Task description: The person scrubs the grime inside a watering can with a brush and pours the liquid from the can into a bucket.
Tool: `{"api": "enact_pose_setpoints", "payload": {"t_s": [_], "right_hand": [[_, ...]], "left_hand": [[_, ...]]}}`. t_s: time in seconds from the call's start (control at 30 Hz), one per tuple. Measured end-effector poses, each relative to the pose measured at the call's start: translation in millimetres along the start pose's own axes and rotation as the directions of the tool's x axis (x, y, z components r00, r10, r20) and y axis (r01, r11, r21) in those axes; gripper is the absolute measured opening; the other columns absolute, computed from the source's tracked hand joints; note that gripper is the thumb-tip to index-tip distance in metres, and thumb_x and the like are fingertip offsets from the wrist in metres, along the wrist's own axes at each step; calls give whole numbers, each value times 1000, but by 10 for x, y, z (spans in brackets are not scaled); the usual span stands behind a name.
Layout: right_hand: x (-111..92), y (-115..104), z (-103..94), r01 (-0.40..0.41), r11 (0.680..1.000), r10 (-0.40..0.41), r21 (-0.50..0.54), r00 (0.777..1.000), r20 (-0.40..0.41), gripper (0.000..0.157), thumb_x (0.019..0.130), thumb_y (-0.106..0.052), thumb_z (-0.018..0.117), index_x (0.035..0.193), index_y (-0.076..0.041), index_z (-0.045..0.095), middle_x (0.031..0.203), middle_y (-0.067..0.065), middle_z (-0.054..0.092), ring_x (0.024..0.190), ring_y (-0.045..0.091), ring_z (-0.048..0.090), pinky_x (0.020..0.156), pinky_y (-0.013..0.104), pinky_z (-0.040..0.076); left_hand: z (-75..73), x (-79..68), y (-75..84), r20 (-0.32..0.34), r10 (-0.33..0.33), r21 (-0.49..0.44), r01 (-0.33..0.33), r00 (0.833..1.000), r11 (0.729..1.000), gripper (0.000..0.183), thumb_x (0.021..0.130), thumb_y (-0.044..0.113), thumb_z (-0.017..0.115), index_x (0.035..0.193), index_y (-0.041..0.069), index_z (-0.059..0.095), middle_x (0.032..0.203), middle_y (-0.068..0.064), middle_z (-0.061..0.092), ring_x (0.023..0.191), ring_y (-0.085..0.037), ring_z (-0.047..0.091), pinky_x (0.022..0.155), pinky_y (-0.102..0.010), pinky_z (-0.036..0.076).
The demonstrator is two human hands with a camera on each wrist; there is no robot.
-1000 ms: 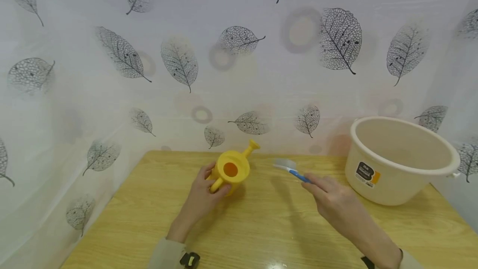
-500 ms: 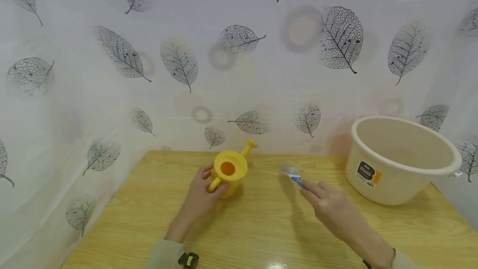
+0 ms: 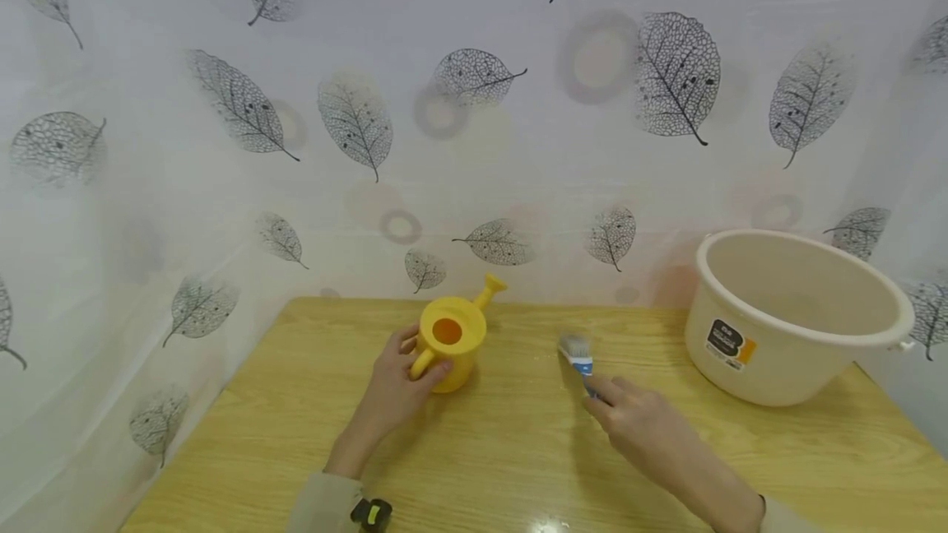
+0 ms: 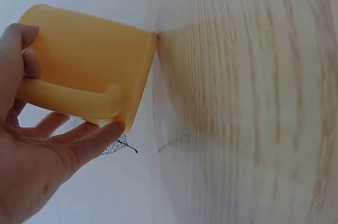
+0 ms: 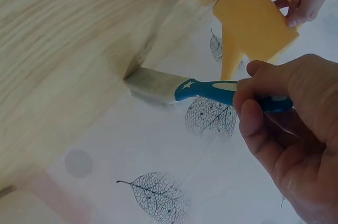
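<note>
A yellow toy watering can (image 3: 465,370) is near the table's back edge, its orange opening facing me and its spout pointing to the back right. My left hand (image 3: 400,385) grips it at the handle (image 4: 68,99). In the left wrist view the can leans, with one edge of its base right at the tabletop. To the right, my right hand (image 3: 640,430) holds a flat brush (image 3: 580,362) by its blue handle (image 5: 214,92), which carries a white star. The bristle end points down and meets the wood in the right wrist view; most of the grip end is hidden in the fingers.
A large cream bucket (image 3: 788,364) with a dark label stands at the right on the wooden table (image 3: 296,434). Behind the table hangs a pale sheet (image 3: 533,163) printed with leaves. Small wet-looking specks (image 3: 539,359) show on the wood between can and brush.
The brush has come down and towards me, and its head has turned from pointing left to pointing away from me. The watering can has shifted slightly left with my left hand.
</note>
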State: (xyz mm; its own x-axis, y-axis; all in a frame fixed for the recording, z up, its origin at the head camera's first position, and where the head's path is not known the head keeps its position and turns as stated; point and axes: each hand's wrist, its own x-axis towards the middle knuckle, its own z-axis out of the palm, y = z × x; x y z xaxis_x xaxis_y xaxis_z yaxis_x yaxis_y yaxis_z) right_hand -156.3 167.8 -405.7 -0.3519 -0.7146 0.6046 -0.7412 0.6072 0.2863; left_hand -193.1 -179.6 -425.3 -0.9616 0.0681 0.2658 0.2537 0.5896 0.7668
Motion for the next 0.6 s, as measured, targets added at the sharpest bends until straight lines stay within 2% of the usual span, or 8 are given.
{"api": "enact_pose_setpoints", "payload": {"t_s": [0.1,0.17,0.37,0.6], "right_hand": [[21,-61,23,10,1000,-11,27,999,32,35,60,3,89,91,-6,75,100,13,74,75,22,72,62,26,64],[29,-100,35,3,998,-7,57,998,64,32,63,1,87,91,-6,74,97,11,74,73,19,71,61,24,62],[25,-181,61,-86,984,59,157,984,166,26,74,-3,85,97,-3,74,96,9,73,75,17,72,61,21,62],[19,-208,85,-140,972,92,192,967,239,24,79,-5,83,101,-1,74,98,9,71,75,16,71,60,19,60]], "left_hand": [[-9,6,-7,5,-15,-4,15,1000,1000,39,93,33,76,108,-3,76,157,-11,42,144,-49,44,113,-64,46],[-13,7,-9,7,-28,-14,28,1000,1000,40,93,34,75,110,-3,76,157,-12,42,144,-48,44,113,-63,45],[-14,8,-26,3,-22,-54,22,1000,998,38,94,30,75,111,-4,74,155,-16,43,140,-48,48,112,-60,48],[-12,-6,-42,4,-54,-93,54,999,994,34,93,29,75,109,-2,76,152,-13,46,139,-41,53,112,-55,50]]}}
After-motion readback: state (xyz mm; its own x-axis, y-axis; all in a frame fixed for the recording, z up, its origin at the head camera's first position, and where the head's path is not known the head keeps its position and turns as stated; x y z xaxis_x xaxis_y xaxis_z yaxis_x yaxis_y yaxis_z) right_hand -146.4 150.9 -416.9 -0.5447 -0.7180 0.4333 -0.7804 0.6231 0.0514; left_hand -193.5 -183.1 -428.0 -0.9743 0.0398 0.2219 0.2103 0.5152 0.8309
